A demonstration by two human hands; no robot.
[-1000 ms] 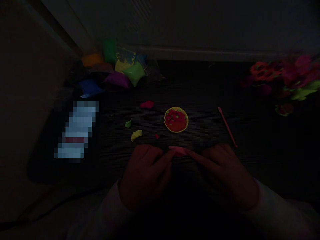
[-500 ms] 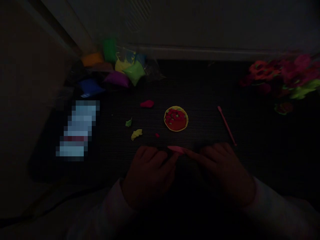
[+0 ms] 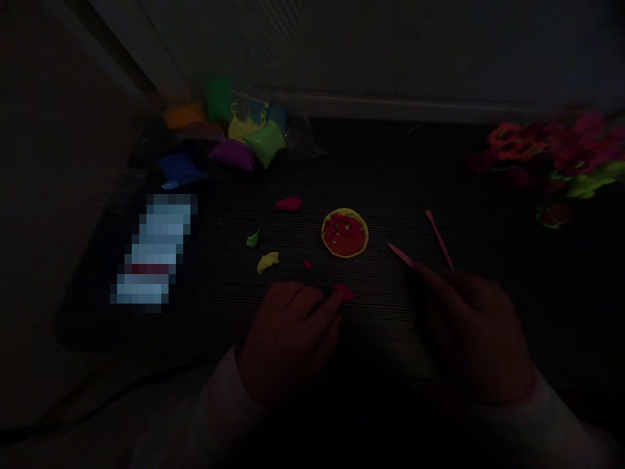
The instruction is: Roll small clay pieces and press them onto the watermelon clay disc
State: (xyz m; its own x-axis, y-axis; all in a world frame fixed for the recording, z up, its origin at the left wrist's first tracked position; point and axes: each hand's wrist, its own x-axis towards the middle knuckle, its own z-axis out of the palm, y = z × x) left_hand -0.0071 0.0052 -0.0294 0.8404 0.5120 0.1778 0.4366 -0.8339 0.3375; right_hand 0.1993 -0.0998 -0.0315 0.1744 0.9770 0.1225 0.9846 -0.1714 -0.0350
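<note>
Rectangle of pale pixels (image 3: 159, 238) is seen at the left on the dark tabletop (image 3: 234, 299), and behind it coloured packets (image 3: 266, 140) are heaped. Farther right, a green scrap (image 3: 252, 240), a yellow scrap (image 3: 268, 262), a red lump (image 3: 290, 204) and a tiny red bit (image 3: 307, 264) are scattered. By the left hand (image 3: 336, 293), fingers curled, a red piece (image 3: 346, 293) is touched at the fingertips, in front of the yellow-rimmed disc (image 3: 345, 245); whether it is pinched or only pressed cannot be told. To the right, a pink pointed blade (image 3: 400, 254) is gripped in the right hand (image 3: 417, 267), its tip directed toward the disc but held apart from it. A pink rod (image 3: 439, 239) is partly hidden behind that hand. At the far right, bright flower-like shapes (image 3: 576, 146) are clustered, blurred by the dimness.
</note>
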